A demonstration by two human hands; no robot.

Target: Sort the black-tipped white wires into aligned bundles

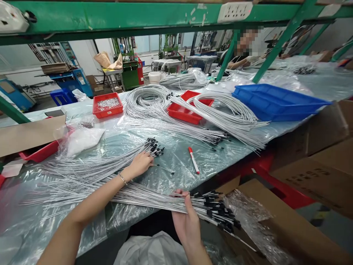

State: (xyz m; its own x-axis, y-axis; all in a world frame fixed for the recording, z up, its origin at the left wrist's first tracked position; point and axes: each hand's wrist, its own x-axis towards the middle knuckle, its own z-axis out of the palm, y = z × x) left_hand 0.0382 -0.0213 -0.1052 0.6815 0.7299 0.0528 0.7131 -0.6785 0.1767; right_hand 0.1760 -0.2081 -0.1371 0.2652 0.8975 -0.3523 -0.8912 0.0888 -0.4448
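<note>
My right hand (188, 222) is wrapped round a bundle of thin grey-white cables (154, 198), thumb on top. The bundle's black-tipped ends (220, 209) stick out to the right past the table's front edge, and its tails trail left over the table. My left hand (141, 163), with a bracelet at the wrist, is closed beside the black ends (154, 146) of a second cable pile (110, 162). A single black-tipped cable (165, 169) pokes out from its fingers; how many strands it grips is hidden.
A red-capped marker (194, 160) lies ahead of my right hand. Behind are cable coils (146, 99), a red bin of small metal parts (107, 105), another red bin (184, 114) and a blue tray (278, 101). Cardboard boxes (317, 180) stand right; a green beam (154, 16) crosses overhead.
</note>
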